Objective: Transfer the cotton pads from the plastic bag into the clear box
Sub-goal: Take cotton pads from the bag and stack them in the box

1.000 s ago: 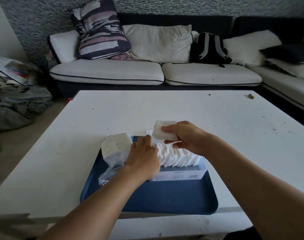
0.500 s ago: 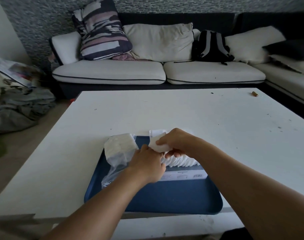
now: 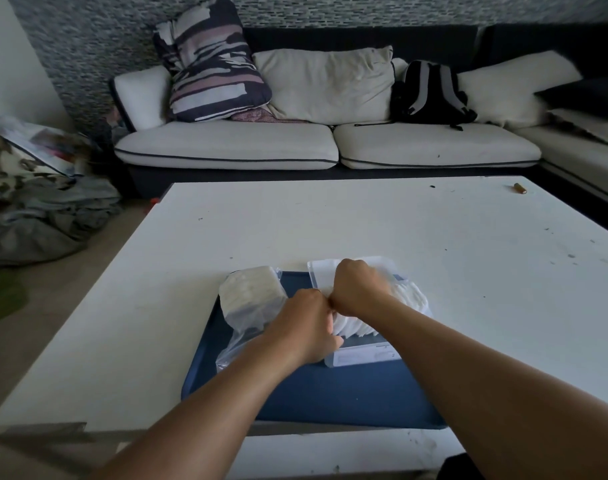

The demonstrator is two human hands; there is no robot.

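Observation:
A clear box with a label on its front wall stands on a blue tray. A row of white cotton pads stands on edge inside it. My right hand is down in the box's left half, fingers curled around a small stack of pads that it mostly hides. My left hand sits at the box's left front corner, thumb against the front wall and fingers curled over the edge. The plastic bag, still holding a block of pads, lies on the tray just left of my left hand.
The tray lies near the front edge of a white table. The box's lid lies open behind my right hand. A small brown cylinder rests at the table's far right. A sofa with cushions and a backpack stands beyond.
My right hand has come down from above the box with its stack of pads and pushed it in among the row. My left hand has stayed at the box's left end.

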